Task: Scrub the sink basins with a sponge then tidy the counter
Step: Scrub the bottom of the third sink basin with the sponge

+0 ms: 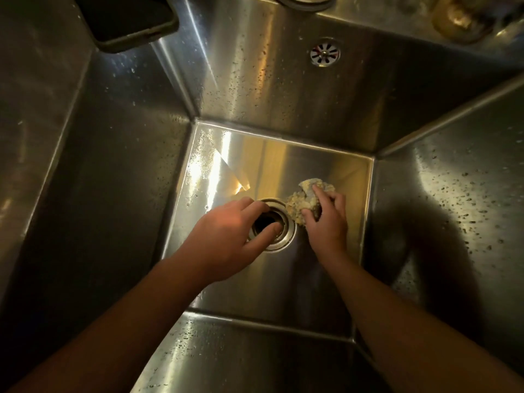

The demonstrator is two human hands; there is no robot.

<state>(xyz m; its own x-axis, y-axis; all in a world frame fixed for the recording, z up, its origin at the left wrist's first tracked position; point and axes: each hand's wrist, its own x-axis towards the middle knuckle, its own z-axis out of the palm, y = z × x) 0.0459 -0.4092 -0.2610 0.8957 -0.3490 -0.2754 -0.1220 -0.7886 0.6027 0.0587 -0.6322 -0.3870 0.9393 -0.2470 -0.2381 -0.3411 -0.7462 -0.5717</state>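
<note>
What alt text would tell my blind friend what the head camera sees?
Two bare arms reach down into a wet steel sink: the right hand grips a sponge on the floor beside the drain, while the left hand touches the drain's rim. An overflow hole sits on the back wall, and a phone lies at top left.

No legible text, label or number anywhere.

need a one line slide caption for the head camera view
Head view: right hand grips a sponge on the floor of the steel basin beside the drain; left hand touches the drain rim.
</note>
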